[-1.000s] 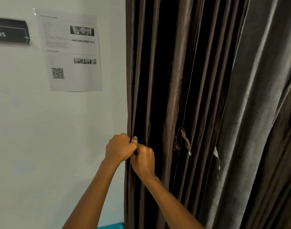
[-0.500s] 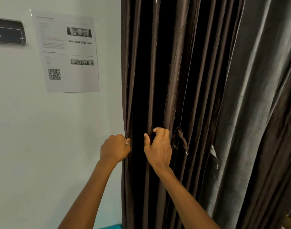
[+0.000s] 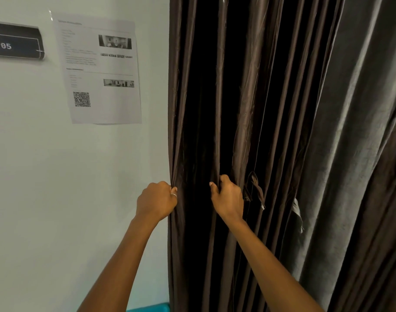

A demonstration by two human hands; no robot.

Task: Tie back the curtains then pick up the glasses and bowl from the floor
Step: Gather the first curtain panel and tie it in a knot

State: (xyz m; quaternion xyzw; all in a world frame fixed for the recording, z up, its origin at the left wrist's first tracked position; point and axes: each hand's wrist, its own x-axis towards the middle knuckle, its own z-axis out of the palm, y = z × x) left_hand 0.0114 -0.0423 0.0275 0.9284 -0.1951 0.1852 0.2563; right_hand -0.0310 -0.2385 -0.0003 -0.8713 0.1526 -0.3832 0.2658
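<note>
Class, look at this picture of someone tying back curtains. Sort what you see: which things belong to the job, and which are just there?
Belongs to the job:
brown curtain, gripped by left hand and right hand
fabric tie loop
grey curtain

Just there:
printed notice
dark sign
wall

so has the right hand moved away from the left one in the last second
Yes. The right hand was pressed against the left hand at the curtain edge; it has shifted right, deeper into the folds.

Brown curtain (image 3: 244, 109) cloth w/ slight sheen; grey curtain (image 3: 350, 154) matt, velvety.
</note>
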